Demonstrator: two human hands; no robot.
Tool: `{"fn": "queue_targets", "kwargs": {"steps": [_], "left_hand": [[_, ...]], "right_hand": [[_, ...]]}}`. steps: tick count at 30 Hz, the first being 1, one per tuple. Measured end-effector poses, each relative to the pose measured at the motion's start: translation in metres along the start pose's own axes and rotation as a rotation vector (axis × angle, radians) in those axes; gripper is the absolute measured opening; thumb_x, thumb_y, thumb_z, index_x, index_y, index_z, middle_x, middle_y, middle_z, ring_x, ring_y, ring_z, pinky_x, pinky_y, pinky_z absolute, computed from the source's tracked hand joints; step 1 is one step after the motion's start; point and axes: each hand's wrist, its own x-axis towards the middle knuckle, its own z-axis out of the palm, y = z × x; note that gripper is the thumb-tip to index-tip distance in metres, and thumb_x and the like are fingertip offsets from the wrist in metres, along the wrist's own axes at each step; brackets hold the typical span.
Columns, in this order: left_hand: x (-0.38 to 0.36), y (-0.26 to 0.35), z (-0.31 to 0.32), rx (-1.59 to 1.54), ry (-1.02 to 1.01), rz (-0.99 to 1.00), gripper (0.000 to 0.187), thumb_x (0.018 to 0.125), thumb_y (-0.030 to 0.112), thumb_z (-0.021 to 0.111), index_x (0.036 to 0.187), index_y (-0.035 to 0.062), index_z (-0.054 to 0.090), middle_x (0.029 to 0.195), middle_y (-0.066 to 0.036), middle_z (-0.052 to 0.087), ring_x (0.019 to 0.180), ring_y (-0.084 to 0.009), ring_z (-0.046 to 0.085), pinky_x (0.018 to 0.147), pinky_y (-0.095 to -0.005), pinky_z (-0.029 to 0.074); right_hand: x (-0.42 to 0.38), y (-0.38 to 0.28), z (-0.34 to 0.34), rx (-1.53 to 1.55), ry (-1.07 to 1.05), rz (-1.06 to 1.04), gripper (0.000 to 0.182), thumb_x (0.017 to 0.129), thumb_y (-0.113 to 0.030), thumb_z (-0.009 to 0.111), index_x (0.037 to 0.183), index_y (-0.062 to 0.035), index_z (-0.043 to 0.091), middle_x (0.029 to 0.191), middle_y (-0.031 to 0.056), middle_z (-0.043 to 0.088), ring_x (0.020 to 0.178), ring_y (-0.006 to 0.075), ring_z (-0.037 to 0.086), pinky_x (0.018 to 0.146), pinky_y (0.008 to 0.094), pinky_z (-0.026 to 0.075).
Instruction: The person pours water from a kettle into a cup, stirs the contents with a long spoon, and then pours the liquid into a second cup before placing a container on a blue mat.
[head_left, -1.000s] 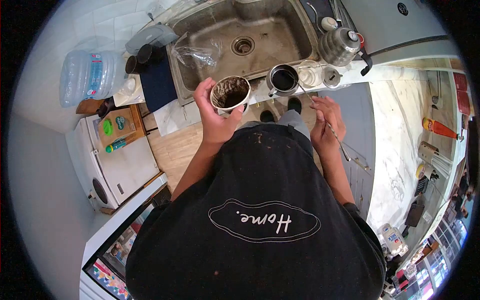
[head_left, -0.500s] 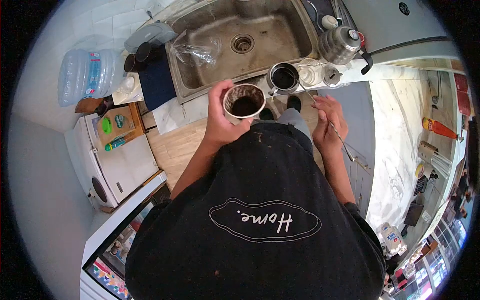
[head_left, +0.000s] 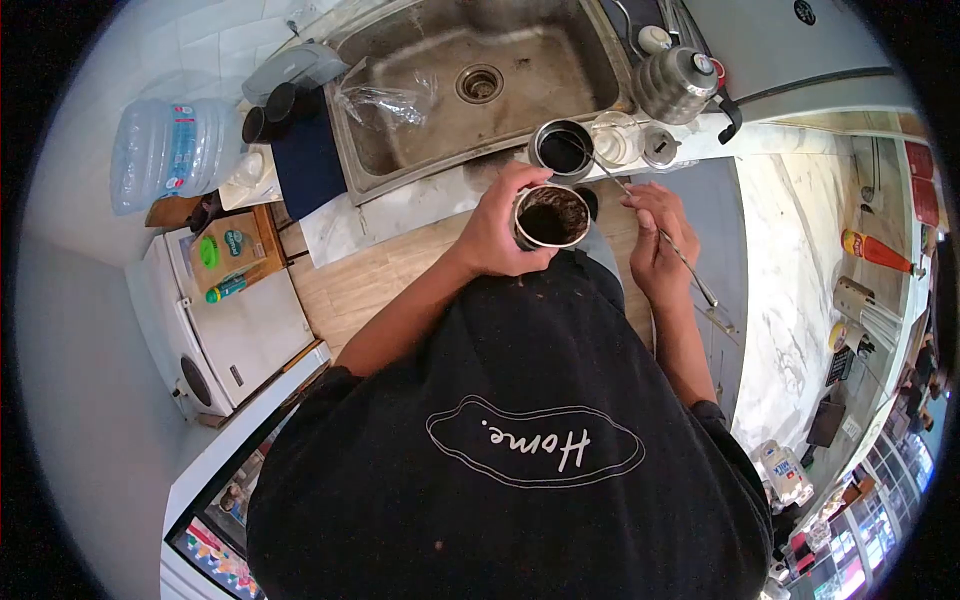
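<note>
Our left hand [head_left: 497, 235] gripped the tilted cup [head_left: 550, 217] near our chest; our right hand [head_left: 655, 240] pinched the long spoon [head_left: 668, 246]. Tilting further, we judged, could spill dregs onto our shirt [head_left: 520, 400].

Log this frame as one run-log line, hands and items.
left hand: holds cup, dark residue inside | right hand: holds long spoon | nearby: metal pot of dark liquid on counter by sink, kettle

sink [head_left: 400, 160]: steel, plastic bag [head_left: 385, 100] inside
kettle [head_left: 675, 82]: on tabletop beside sink
water jug [head_left: 165, 155]: lying at left
</note>
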Motion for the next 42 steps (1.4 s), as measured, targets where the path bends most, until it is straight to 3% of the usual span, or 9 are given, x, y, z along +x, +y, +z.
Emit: {"fn": "queue_targets", "kwargs": {"steps": [8,11,14,17,20,29,32,35,42], "left_hand": [[0.005,-0.006,0.011,-0.117,-0.014,-0.043,0.094,0.066,0.011,0.085,0.145,0.0037,0.034,0.126,-0.013,0.048,0.123,-0.0232,0.055,0.108,-0.0373,0.045],[0.006,-0.008,0.009,-0.083,-0.009,-0.039,0.094,0.067,0.012,0.083,0.145,0.0024,0.032,0.127,-0.014,0.048,0.123,-0.0234,0.054,0.108,-0.0376,0.045],[0.007,-0.010,0.014,-0.148,0.115,-0.034,0.090,0.062,0.014,0.082,0.142,0.0047,0.043,0.115,-0.013,0.052,0.106,-0.0234,0.058,0.098,-0.0329,0.048],[0.008,-0.008,0.013,-0.150,0.114,-0.033,0.089,0.062,0.014,0.082,0.141,0.0047,0.043,0.115,-0.013,0.052,0.105,-0.0233,0.059,0.097,-0.0332,0.048],[0.010,-0.006,0.012,-0.129,0.117,-0.016,0.089,0.062,0.014,0.082,0.141,0.0049,0.043,0.114,-0.013,0.052,0.105,-0.0235,0.059,0.097,-0.0333,0.048],[0.007,-0.007,0.014,-0.107,0.130,-0.023,0.088,0.062,0.015,0.082,0.141,0.0049,0.043,0.115,-0.013,0.053,0.106,-0.0243,0.060,0.098,-0.0342,0.048],[0.007,-0.007,0.013,-0.084,0.125,-0.016,0.088,0.062,0.016,0.083,0.141,0.0049,0.043,0.115,-0.014,0.054,0.106,-0.0253,0.060,0.098,-0.0347,0.048],[0.007,-0.006,0.015,-0.097,0.131,-0.029,0.089,0.063,0.017,0.083,0.141,0.0050,0.043,0.115,-0.015,0.054,0.106,-0.0265,0.060,0.097,-0.0353,0.048],[0.007,-0.007,0.013,-0.075,0.114,-0.026,0.090,0.063,0.016,0.083,0.142,0.0053,0.042,0.116,-0.015,0.054,0.106,-0.0271,0.060,0.097,-0.0353,0.048]], "right_hand": [[0.002,0.000,-0.005,-0.012,-0.045,0.059,0.009,0.097,-0.004,0.058,0.095,-0.0027,0.067,0.098,0.0126,0.073,0.098,0.0338,0.069,0.098,0.0443,0.053],[0.006,-0.001,-0.006,-0.034,-0.056,0.022,0.013,0.102,-0.002,0.051,0.099,-0.0005,0.064,0.094,0.0128,0.073,0.098,0.0326,0.072,0.099,0.0490,0.053],[0.013,-0.005,-0.010,-0.105,-0.051,0.046,0.013,0.101,-0.001,0.051,0.098,-0.0005,0.064,0.093,0.0125,0.073,0.097,0.0313,0.072,0.100,0.0490,0.053],[0.012,-0.001,-0.007,-0.025,-0.001,0.029,0.005,0.096,-0.003,0.061,0.094,-0.0022,0.066,0.095,0.0136,0.073,0.095,0.0320,0.071,0.098,0.0470,0.053],[0.010,-0.003,-0.006,-0.038,-0.006,0.017,0.003,0.095,-0.001,0.063,0.094,-0.0019,0.065,0.095,0.0138,0.073,0.094,0.0319,0.071,0.098,0.0478,0.053],[0.009,-0.005,-0.007,-0.048,-0.017,-0.013,0.002,0.094,-0.001,0.063,0.093,-0.0015,0.065,0.096,0.0141,0.073,0.095,0.0313,0.071,0.099,0.0474,0.053],[0.007,-0.004,-0.007,-0.042,-0.024,-0.034,0.009,0.098,0.002,0.055,0.098,-0.0012,0.064,0.093,0.0116,0.073,0.098,0.0312,0.071,0.100,0.0486,0.053],[0.005,-0.004,-0.005,-0.005,-0.043,0.003,0.001,0.094,-0.001,0.064,0.094,-0.0015,0.065,0.096,0.0141,0.073,0.095,0.0320,0.071,0.099,0.0486,0.053],[0.006,-0.001,-0.005,-0.035,-0.029,-0.008,0.005,0.096,-0.001,0.060,0.095,-0.0014,0.065,0.095,0.0131,0.073,0.095,0.0317,0.071,0.099,0.0483,0.054]]}}
